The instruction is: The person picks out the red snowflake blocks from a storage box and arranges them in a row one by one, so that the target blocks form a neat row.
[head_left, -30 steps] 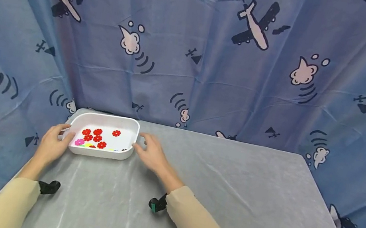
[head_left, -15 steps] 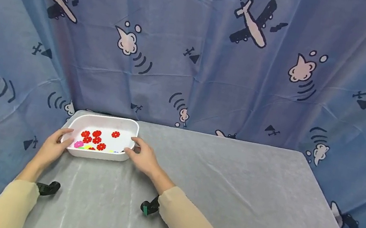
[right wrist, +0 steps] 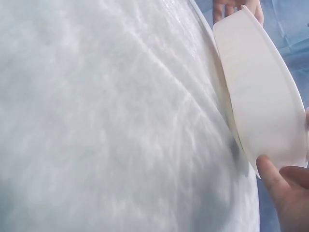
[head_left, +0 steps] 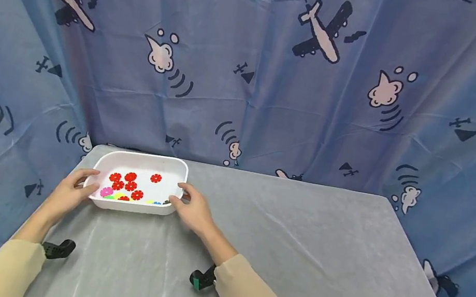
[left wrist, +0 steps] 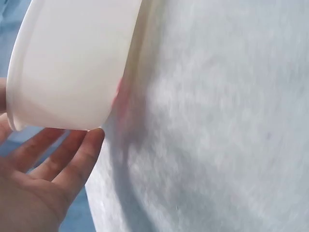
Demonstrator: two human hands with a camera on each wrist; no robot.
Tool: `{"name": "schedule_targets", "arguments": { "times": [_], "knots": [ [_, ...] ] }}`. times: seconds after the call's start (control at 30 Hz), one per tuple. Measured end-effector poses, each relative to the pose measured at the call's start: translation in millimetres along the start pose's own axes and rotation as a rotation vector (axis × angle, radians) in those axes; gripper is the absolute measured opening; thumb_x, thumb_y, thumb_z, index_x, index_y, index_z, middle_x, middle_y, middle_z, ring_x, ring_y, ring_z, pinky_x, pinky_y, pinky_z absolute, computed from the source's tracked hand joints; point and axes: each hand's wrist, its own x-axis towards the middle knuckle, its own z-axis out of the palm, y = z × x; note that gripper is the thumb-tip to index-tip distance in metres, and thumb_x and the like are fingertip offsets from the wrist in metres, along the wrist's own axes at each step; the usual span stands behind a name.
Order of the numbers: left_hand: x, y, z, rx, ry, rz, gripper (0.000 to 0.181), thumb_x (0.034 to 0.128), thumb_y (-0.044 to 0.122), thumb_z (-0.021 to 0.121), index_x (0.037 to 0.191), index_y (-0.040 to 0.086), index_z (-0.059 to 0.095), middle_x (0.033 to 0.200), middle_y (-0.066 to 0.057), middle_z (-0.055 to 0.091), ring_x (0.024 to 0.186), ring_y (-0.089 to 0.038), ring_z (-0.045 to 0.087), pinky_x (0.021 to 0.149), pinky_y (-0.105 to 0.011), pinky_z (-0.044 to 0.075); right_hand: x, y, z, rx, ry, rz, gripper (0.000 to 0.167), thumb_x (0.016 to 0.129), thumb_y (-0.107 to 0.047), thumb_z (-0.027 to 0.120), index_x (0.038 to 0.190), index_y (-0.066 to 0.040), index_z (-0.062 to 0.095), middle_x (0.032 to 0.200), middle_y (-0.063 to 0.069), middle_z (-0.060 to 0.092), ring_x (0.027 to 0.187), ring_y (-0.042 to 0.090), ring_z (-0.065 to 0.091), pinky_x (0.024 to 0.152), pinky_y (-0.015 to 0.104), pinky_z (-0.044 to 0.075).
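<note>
A white oval-cornered plastic tray (head_left: 133,208) is at the far left of the table. Inside it lie several red flower-shaped pieces (head_left: 131,186), a pink one (head_left: 106,192) and bits of green, yellow and blue along the near wall. My left hand (head_left: 70,190) holds the tray's left end, and my right hand (head_left: 195,211) grips the right end with thumb and fingers at the rim. The left wrist view has fingers under the tray's end wall (left wrist: 72,67). In the right wrist view a fingertip presses the tray's outer side (right wrist: 260,87). Whether the tray is lifted I cannot tell.
A grey cloth covers the table (head_left: 294,263). Blue curtains (head_left: 194,125) with printed planes and clouds hang close behind the tray and along both sides. A black wrist camera mount (head_left: 59,249) sits on the left wrist, another (head_left: 202,278) on the right.
The right hand has closed in on the tray's right end, its fingers now at the rim. Both hands have shifted the tray slightly to the right and nearer. The head view has turned a little.
</note>
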Motion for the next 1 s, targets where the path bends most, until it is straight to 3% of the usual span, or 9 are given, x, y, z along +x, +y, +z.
{"name": "schedule_targets", "arguments": {
  "times": [0.1, 0.33, 0.47, 0.63, 1.0],
  "knots": [
    [-2.5, 5.1, 3.4, 0.000, -0.021, 0.010, 0.053, 0.1057, 0.019, 0.055, 0.149, -0.006, 0.038, 0.155, -0.036, 0.029, 0.124, -0.041, 0.050, 0.075, -0.017, 0.051, -6.2, 0, -8, 0.001, 0.009, -0.006, 0.047, 0.098, -0.026, 0.068, 0.139, -0.006, 0.059, 0.137, 0.017, 0.062, 0.119, 0.031, 0.064, 0.096, 0.044, 0.052],
    [-7.8, 15.6, 18.6, -0.042, -0.035, 0.037, 0.051, 0.1034, 0.015, 0.059, 0.148, -0.005, 0.042, 0.147, -0.034, 0.041, 0.103, -0.018, 0.061, 0.075, -0.024, 0.055, -21.2, 5, -30, -0.002, 0.024, -0.004, 0.046, 0.098, -0.025, 0.067, 0.139, -0.005, 0.059, 0.135, 0.019, 0.062, 0.117, 0.031, 0.064, 0.094, 0.046, 0.053],
    [-10.0, 24.7, 29.3, -0.054, -0.046, 0.050, 0.050, 0.1029, 0.012, 0.059, 0.148, -0.005, 0.043, 0.147, -0.034, 0.041, 0.109, -0.029, 0.062, 0.075, -0.024, 0.055, -28.1, 8, -46, -0.002, 0.029, 0.004, 0.048, 0.098, -0.025, 0.068, 0.140, -0.005, 0.058, 0.134, 0.020, 0.063, 0.117, 0.032, 0.064, 0.094, 0.046, 0.053],
    [-13.5, 37.8, 45.2, 0.003, -0.052, 0.076, 0.050, 0.1019, 0.013, 0.061, 0.147, -0.004, 0.046, 0.150, -0.034, 0.039, 0.121, -0.047, 0.057, 0.077, -0.020, 0.050, -39.2, 12, -68, 0.001, 0.059, 0.030, 0.046, 0.098, -0.025, 0.068, 0.139, -0.008, 0.060, 0.136, 0.019, 0.062, 0.118, 0.033, 0.063, 0.092, 0.046, 0.054],
    [-22.4, 61.1, 85.5, -0.009, -0.069, 0.015, 0.051, 0.1013, 0.018, 0.062, 0.149, 0.005, 0.048, 0.150, -0.028, 0.043, 0.122, -0.041, 0.059, 0.083, -0.031, 0.053, -64.0, 27, -111, 0.002, 0.095, 0.040, 0.045, 0.096, -0.019, 0.072, 0.136, -0.002, 0.062, 0.134, 0.022, 0.062, 0.114, 0.037, 0.064, 0.090, 0.046, 0.056]
  ]
}}
